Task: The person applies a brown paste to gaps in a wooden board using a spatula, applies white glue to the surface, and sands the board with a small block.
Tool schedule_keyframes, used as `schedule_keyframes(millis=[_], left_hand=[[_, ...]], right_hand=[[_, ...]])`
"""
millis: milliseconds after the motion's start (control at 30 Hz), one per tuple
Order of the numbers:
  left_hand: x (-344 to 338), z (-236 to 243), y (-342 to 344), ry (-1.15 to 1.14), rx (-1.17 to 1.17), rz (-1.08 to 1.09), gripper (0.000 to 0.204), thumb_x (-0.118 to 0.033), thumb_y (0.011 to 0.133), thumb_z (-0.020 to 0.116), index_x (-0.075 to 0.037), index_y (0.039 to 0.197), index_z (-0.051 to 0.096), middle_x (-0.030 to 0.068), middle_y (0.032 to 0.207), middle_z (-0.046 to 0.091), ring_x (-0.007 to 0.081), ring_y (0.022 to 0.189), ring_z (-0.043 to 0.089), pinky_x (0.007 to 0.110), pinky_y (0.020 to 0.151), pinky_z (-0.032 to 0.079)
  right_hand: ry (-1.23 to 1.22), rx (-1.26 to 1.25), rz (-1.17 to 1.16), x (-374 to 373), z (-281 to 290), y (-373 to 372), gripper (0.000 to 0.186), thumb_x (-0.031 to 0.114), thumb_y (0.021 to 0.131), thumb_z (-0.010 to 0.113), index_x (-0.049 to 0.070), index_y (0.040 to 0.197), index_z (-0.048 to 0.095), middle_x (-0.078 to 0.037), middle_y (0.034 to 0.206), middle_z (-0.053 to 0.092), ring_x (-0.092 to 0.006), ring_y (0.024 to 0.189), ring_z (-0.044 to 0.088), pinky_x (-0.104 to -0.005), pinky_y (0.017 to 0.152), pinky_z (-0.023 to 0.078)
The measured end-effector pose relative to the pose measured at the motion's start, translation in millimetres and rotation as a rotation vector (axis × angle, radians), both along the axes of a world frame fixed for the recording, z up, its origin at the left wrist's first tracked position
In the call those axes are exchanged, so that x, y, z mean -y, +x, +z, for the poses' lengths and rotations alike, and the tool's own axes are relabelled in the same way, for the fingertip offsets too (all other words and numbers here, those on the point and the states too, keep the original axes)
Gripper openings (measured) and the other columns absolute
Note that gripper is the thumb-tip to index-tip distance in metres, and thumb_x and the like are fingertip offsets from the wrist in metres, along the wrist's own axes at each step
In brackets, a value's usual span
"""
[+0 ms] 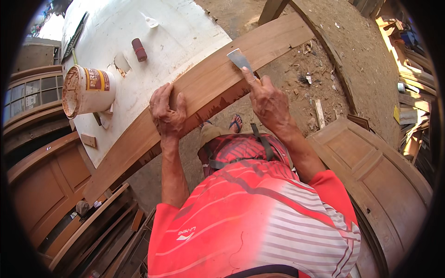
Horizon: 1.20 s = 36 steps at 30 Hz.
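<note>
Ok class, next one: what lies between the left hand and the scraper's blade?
In the head view, only the bare upper face of the wooden plank lies between the left hand and the scraper's blade.

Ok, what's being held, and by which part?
The right hand holds a scraper by its mostly hidden handle, index finger extended toward the blade. The left hand rests on the wooden board; whether it grips is unclear.
</note>
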<state>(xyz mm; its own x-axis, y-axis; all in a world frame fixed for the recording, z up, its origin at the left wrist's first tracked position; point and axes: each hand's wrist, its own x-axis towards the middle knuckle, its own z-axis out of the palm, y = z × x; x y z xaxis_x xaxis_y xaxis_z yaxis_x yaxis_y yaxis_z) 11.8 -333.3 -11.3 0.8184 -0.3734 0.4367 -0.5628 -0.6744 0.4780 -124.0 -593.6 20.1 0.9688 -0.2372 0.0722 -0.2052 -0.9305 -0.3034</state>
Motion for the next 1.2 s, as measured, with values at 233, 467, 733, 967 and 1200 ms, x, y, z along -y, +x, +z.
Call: schedule_keyframes(millis=[233,467,733,967,1200], left_hand=[[0,-1,0,-0.012,-0.018,0.007,0.038,-0.02,0.091,0.076,-0.006,0.126,0.071,0.0143,0.13,0.07,0.034,0.128,0.06,0.047,0.113,0.044],[0,-2,0,-0.002,-0.021,0.018,0.038,-0.021,0.091,0.076,-0.006,0.126,0.071,0.014,0.131,0.07,0.0339,0.129,0.06,0.046,0.113,0.044],[0,1,-3,0.019,-0.032,0.022,0.04,-0.023,0.093,0.075,-0.006,0.128,0.071,0.0139,0.131,0.07,0.0338,0.129,0.06,0.046,0.114,0.044],[-1,1,-1,0.017,-0.01,0.007,0.038,-0.018,0.092,0.076,-0.005,0.127,0.071,0.0153,0.131,0.069,0.0345,0.128,0.06,0.047,0.112,0.045],[1,2,-1,0.006,0.005,0.001,0.037,-0.017,0.091,0.076,-0.004,0.126,0.071,0.015,0.13,0.07,0.0342,0.127,0.061,0.046,0.111,0.046]], right_hand=[[0.015,0.006,-0.042,5,-6,0,0.057,0.016,0.098,0.06,0.018,0.155,0.051,-0.015,0.093,0.057,-0.037,0.071,0.07,-0.047,0.06,0.059],[0.056,0.027,-0.05,5,0,-1,0.058,0.017,0.098,0.06,0.019,0.155,0.05,-0.015,0.093,0.057,-0.038,0.071,0.07,-0.0478,0.062,0.06],[0.092,0.049,-0.05,8,16,-1,0.059,0.017,0.099,0.06,0.02,0.157,0.048,-0.016,0.093,0.057,-0.0383,0.069,0.069,-0.0485,0.062,0.059],[0.038,-0.027,-0.005,7,9,-9,0.058,0.017,0.099,0.061,0.02,0.156,0.048,-0.016,0.091,0.057,-0.0372,0.068,0.069,-0.0468,0.061,0.059],[0.063,-0.002,-0.01,6,10,-12,0.057,0.016,0.099,0.061,0.021,0.154,0.05,-0.016,0.092,0.057,-0.0368,0.07,0.069,-0.0476,0.061,0.059]])
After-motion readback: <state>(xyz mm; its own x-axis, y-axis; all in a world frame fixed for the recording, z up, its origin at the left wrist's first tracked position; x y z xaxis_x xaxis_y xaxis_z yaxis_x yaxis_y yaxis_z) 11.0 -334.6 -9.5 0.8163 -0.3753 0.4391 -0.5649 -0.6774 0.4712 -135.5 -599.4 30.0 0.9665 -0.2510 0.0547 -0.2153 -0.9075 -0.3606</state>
